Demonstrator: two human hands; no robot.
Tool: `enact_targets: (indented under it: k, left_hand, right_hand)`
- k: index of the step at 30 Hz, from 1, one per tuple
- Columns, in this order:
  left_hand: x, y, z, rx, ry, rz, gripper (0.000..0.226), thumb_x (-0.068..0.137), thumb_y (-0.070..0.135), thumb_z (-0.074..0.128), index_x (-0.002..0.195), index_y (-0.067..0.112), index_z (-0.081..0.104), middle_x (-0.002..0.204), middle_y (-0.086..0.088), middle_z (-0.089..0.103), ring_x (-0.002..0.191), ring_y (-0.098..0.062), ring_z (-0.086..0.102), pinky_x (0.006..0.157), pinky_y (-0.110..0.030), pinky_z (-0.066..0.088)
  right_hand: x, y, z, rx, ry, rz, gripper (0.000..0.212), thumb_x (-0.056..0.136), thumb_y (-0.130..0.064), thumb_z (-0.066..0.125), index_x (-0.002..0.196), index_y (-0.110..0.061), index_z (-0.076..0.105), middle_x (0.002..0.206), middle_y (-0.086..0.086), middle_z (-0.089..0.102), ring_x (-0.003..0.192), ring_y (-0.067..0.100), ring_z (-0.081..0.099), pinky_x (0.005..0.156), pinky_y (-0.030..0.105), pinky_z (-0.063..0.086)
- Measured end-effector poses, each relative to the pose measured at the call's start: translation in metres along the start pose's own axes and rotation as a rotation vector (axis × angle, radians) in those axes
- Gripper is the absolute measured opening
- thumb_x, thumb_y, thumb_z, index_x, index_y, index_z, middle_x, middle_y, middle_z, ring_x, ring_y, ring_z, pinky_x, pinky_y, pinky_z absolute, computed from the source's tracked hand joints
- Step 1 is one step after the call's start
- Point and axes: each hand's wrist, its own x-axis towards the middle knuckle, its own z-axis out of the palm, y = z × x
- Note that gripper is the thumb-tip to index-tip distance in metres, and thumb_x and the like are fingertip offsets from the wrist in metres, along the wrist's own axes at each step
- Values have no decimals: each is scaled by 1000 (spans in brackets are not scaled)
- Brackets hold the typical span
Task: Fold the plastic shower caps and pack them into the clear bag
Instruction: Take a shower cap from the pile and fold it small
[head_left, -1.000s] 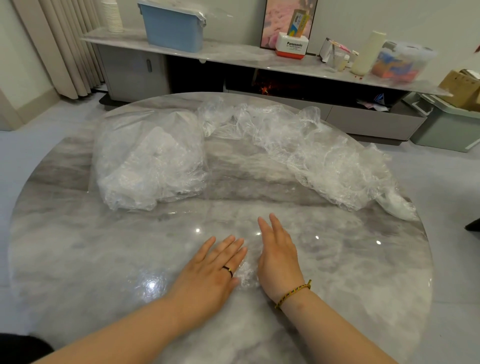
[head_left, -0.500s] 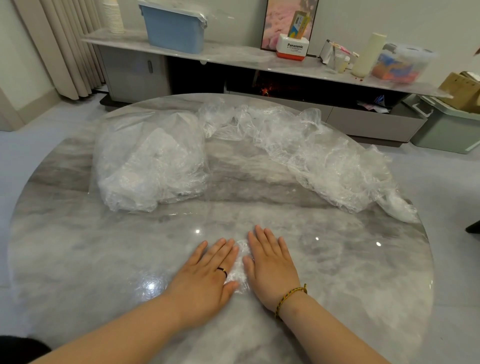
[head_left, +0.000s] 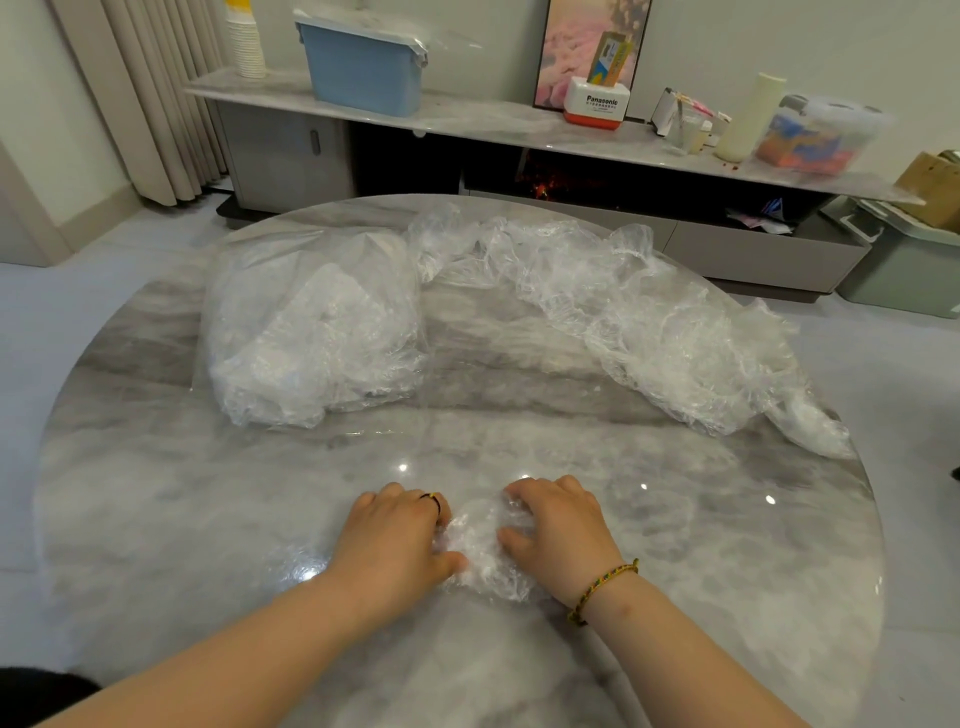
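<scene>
Fingers (head_left: 540, 493) around crinkly, perhaps folded, shower cap (head_left: 483, 553)

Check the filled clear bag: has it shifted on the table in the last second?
No. The clear bag keeps its place beside the table's dark marble band.

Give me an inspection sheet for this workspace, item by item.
Surface: round marble table, glossy, with light reflections.
Job's things: clear bag back left, stuffed; pile of loose shower caps back right; one shower cap crumpled between the hands.
Clutter: nothing seen on the table.
Grippers: left hand and right hand both grip that cap, fingers curled.
Cables: nothing seen.
Surroundings: sideboard behind with blue bin, paper cups, Panasonic box; curtain left.
</scene>
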Motion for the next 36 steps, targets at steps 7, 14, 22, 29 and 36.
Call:
enact_targets:
  k: [7,14,22,29,36]
  left_hand:
    - [-2,2,-14,-325,11,28,30,88,34,57,70,36,33,74,16,44,82,-7,46,60,-10,30]
    - [-2,-15,-39,-409,72,35,29,85,29,62,113,31,55,95,20,50,98,0,52,83,-11,36]
    - [11,-73,-93,-214,640,-238,35,92,21,53,126,14,56,148,-5,31,138,-22,23,110,-27,8]
    - [27,-102,-81,-73,314,-434,56,100,32,29,149,20,5,153,0,-23,141,-17,-19,113,-35,-11]
    - [32,-110,-80,-208,422,-489,58,101,21,27,147,14,-7,155,5,-14,142,-12,-15,112,-33,-12]
  right_hand:
    - [-2,-6,-8,465,-115,20,52,82,-32,67,126,-19,42,114,-14,39,108,0,39,86,4,28]
    - [-3,-10,-6,586,-108,131,26,89,-11,52,65,-19,50,62,-6,51,52,1,46,55,14,38]
    - [1,-33,-11,1015,89,272,21,87,-3,56,70,-14,60,65,-2,60,55,6,54,51,12,44]
    - [79,-106,-11,1289,61,285,22,88,1,51,82,-17,61,75,0,63,70,16,59,62,27,48]
    - [156,-153,-9,1499,-60,565,3,87,-1,48,85,-4,49,87,14,49,66,28,53,50,30,49]
